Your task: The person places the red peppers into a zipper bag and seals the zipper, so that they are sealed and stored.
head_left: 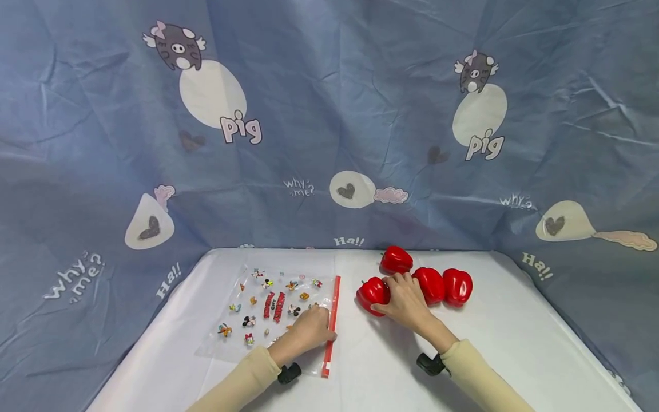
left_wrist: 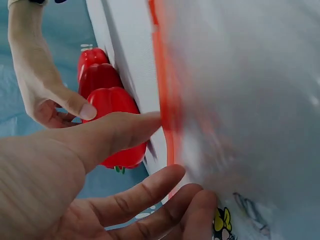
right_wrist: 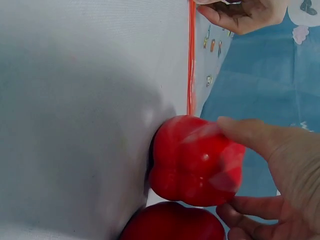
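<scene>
A clear zip bag [head_left: 239, 343] with cartoon prints and a red zip strip [head_left: 334, 303] lies on the left half of the table. My left hand [head_left: 310, 329] is at the strip, thumb and bent fingers [left_wrist: 192, 200] holding the bag's mouth edge. To the right, my right hand [head_left: 408, 300] grips the leftmost red bell pepper [head_left: 372, 296], thumb on one side and fingers on the other. That pepper [right_wrist: 197, 162] shows its lobed bottom in the right wrist view, and another pepper [right_wrist: 175, 222] lies close beside it.
Two more red bell peppers, a middle one [head_left: 432, 284] and a right one [head_left: 457, 287], sit right of my right hand. Another pepper [head_left: 396, 260] lies behind them near the back edge. A blue printed cloth [head_left: 309, 131] hangs behind the white table [head_left: 370, 372].
</scene>
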The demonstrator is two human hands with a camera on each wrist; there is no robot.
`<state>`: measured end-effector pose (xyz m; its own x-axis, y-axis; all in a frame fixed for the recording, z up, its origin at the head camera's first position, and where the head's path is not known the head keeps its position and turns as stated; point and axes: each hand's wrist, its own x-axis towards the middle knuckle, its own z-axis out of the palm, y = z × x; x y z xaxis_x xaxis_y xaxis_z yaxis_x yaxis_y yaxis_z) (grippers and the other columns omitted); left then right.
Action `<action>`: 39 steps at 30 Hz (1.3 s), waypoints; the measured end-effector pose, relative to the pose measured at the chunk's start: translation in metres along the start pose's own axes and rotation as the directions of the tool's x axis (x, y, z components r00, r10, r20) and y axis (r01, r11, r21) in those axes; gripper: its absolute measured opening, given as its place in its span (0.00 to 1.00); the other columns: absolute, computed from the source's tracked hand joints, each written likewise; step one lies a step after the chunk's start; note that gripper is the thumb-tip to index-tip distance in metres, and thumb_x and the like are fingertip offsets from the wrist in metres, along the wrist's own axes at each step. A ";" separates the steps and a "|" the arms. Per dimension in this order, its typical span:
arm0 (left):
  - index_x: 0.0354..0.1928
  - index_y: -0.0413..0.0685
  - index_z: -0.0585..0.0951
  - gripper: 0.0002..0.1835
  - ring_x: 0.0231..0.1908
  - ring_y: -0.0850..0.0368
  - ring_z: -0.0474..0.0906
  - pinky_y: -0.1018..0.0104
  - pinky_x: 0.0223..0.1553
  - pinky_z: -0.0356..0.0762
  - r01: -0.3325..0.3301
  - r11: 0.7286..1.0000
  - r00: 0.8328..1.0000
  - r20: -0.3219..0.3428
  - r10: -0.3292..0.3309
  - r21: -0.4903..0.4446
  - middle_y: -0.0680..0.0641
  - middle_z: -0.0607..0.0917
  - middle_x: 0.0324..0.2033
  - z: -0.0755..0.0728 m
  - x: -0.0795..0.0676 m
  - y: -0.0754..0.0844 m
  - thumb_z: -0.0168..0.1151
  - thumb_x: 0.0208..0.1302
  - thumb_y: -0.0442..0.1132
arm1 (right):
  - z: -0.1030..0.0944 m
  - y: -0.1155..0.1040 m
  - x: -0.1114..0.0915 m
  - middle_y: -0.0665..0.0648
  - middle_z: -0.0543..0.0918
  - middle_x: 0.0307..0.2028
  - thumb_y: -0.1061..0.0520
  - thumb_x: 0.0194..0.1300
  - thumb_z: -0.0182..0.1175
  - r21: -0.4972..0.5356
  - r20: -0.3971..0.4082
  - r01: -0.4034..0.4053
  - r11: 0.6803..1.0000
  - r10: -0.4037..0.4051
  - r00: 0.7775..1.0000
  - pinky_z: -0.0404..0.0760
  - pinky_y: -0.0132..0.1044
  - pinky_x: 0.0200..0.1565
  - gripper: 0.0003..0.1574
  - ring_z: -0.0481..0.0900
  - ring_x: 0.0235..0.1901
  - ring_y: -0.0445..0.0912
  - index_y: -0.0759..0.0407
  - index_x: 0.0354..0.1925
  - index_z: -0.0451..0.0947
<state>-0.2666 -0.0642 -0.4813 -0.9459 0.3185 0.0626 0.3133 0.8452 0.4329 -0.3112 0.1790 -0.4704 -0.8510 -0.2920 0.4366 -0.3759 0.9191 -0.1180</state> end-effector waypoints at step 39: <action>0.17 0.44 0.77 0.09 0.23 0.59 0.75 0.69 0.26 0.71 -0.159 0.977 0.950 -0.290 0.113 -0.141 0.50 0.80 0.17 -0.002 -0.003 -0.011 0.63 0.42 0.23 | 0.005 -0.003 -0.012 0.59 0.81 0.41 0.46 0.38 0.79 0.097 0.002 0.033 0.995 -0.034 0.999 0.73 0.44 0.46 0.42 0.74 0.42 0.52 0.65 0.49 0.78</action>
<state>-0.2674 -0.0752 -0.4848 -0.8883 0.2734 0.3690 0.4442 0.7150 0.5398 -0.3020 0.1780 -0.4799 -0.8387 -0.3233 0.4383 -0.4379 0.8788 -0.1897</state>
